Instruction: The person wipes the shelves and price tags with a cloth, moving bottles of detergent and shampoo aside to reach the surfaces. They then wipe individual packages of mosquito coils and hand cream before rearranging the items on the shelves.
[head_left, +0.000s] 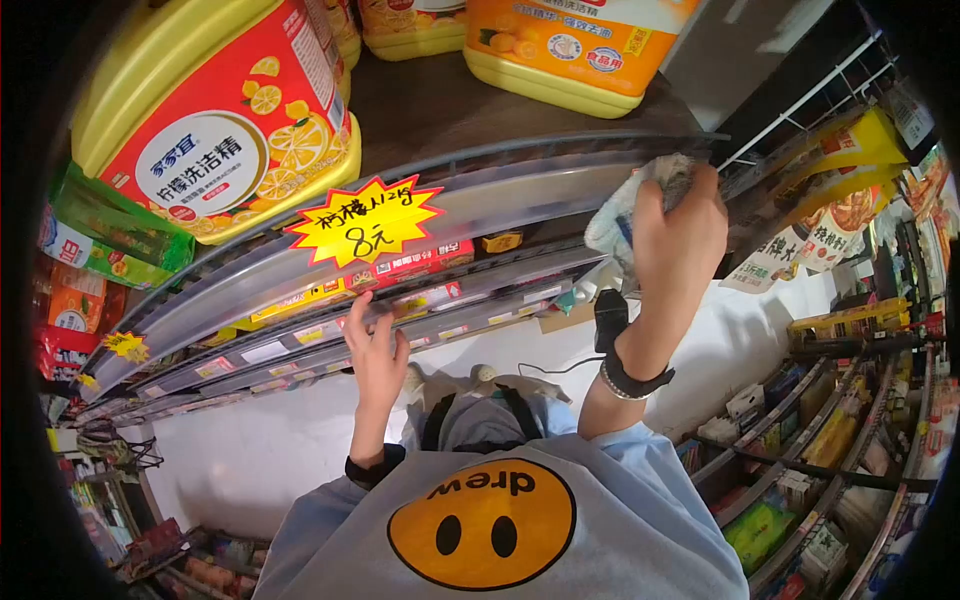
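Observation:
A light, fluffy cloth (612,222) is bunched in my right hand (678,235), at the right end of the shelf's front edge (520,160). My left hand (376,345) is lower and to the left, its fingers apart and raised beside the shelf front, near a row of red and yellow packets (400,262). It holds nothing. Between the hands and the big bottles, a yellow starburst price tag (365,222) is fixed to the clear edge strip.
Large yellow jugs with red (215,150) and orange (575,45) labels stand on the top shelf. Green packs (120,225) are at the left. A wire rack with hanging packets (830,220) is at the right. Stocked shelves (830,440) fill the lower right.

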